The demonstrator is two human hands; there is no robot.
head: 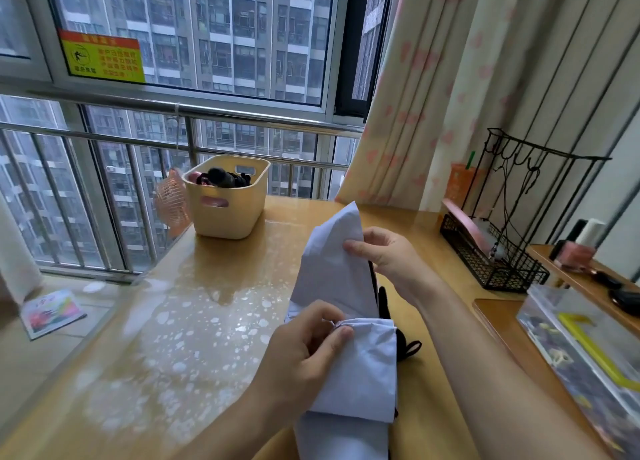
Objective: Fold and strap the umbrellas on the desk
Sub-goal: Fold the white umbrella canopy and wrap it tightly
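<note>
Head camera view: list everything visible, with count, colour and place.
Pale lavender fabric umbrella: one, lavender, held above the desk
Glossy wooden desk: one, tan, below the window
Cream plastic basket: one, cream, far desk end
Pink wire-cage fan: one, pink, left of basket
Black wire rack: one, black, desk's right edge
Clear plastic box with yellow handle: one, clear, lower right
Heart-print curtain: one, cream and pink, upper right
Warning sticker: one, yellow and red, window glass
Left hand: one, pinches umbrella's gathered fold
Right hand: one, pinches umbrella's upper edge
</note>
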